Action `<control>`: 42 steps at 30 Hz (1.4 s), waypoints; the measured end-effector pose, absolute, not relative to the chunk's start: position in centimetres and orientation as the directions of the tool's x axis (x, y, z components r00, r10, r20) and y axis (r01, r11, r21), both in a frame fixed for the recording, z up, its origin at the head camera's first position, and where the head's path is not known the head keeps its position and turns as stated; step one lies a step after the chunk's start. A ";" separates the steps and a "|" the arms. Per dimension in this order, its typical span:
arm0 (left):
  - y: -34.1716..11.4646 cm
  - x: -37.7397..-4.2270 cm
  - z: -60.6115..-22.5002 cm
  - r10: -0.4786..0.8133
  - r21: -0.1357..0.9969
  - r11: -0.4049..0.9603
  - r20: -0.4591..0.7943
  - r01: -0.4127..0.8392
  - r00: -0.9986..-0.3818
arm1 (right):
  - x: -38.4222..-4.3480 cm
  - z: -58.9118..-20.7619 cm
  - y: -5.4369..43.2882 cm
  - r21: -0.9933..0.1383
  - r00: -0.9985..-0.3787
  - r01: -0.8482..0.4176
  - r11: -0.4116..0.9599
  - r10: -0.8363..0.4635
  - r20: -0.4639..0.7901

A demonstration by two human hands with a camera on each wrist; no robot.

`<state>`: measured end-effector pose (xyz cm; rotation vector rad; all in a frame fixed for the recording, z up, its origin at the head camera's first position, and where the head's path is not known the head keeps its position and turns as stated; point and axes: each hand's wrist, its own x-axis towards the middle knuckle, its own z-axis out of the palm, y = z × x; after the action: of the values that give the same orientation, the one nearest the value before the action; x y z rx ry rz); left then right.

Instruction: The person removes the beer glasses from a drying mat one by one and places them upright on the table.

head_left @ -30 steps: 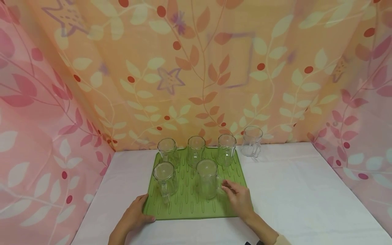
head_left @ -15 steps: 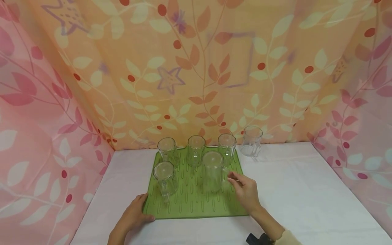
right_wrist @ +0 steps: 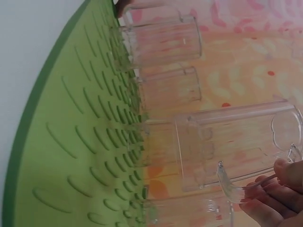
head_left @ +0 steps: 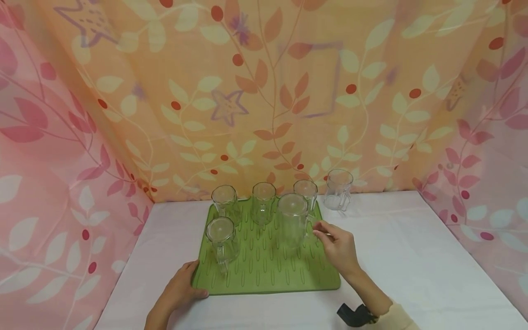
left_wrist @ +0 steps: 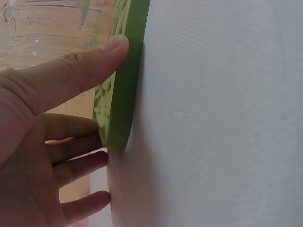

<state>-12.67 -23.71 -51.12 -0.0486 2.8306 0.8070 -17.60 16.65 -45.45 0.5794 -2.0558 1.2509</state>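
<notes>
My right hand [head_left: 339,247] pinches the handle of a clear glass mug [head_left: 293,222], upside down. In the right wrist view this mug [right_wrist: 236,142] hangs with its rim a little off the green ribbed mat [right_wrist: 61,137], the thumb and fingers [right_wrist: 284,172] on its handle. My left hand [head_left: 178,286] lies at the mat's front left corner. The thumb [left_wrist: 94,66] touches the mat's front edge and the other fingers extend along its left side. A second upturned mug [head_left: 221,238] stands on the mat's left, handle toward me.
Three more glass mugs stand along the mat's back edge: left [head_left: 224,201], middle [head_left: 264,204] and right [head_left: 305,187], partly behind the held one. Another mug [head_left: 339,190] stands on the white table [head_left: 392,256] beyond the mat's right corner. Patterned cloth [head_left: 264,91] closes the back and sides.
My right hand has raised the mug off the mat and carried it back and to the right, in front of the back right mug. The left hand has stayed at the corner.
</notes>
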 end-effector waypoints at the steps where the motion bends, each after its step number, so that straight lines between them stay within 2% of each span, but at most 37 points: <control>1: -23.7 -12.7 -51.1 0.023 0.519 0.851 -0.200 -0.086 -0.980 | -17.6 -45.2 16.7 -0.609 -0.691 -0.657 0.445 -0.032 0.722; 10: -23.7 -12.8 -51.4 0.014 0.513 0.853 -0.205 -0.095 -0.979 | -17.9 -43.6 17.2 -0.659 -0.725 -0.629 0.412 -0.007 0.688; 23: -23.6 -12.6 -50.9 0.016 0.520 0.849 -0.200 -0.093 -0.980 | -18.4 -41.5 17.4 -0.689 -0.742 -0.622 0.374 0.002 0.671; 42: -23.8 -12.8 -51.2 0.016 0.509 0.855 -0.215 -0.098 -0.976 | -18.5 -41.6 17.4 -0.715 -0.776 -0.581 0.388 0.001 0.631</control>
<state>-12.85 -23.77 -51.20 -0.0627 2.8191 0.7908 -18.53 17.44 -41.57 0.4957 -2.1052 1.3983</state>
